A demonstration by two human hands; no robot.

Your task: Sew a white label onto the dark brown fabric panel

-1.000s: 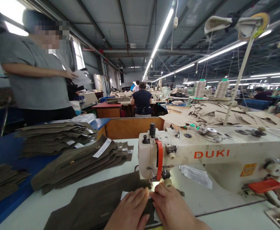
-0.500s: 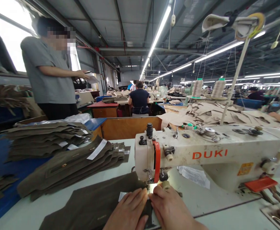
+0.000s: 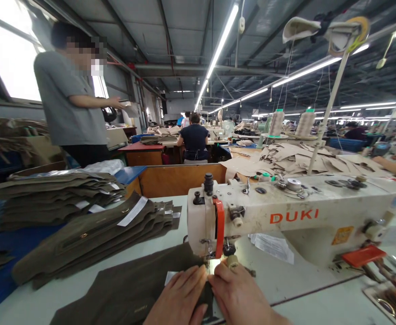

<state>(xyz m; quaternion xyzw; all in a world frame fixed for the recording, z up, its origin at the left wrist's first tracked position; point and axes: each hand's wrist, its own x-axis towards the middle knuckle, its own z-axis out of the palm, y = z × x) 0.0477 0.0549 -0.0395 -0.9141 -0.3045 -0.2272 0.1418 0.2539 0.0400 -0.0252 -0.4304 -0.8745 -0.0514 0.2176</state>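
A dark olive fabric piece lies on the pale sewing table in front of me, its right end under the needle of a white DUKI sewing machine. My left hand presses flat on the fabric, fingers pointing at the presser foot. My right hand rests beside it on the fabric's edge, fingertips close to the lit needle area. A small white label shows by my left fingers.
Stacks of olive fabric pieces sit to my left on the table, with another pile behind. A person in a grey shirt stands at the far left. Another worker sits ahead. Tan cut pieces and thread cones lie behind the machine.
The view has drifted slightly right and down. The standing person has shifted position at the left. My hands stay pressed on the fabric at the needle.
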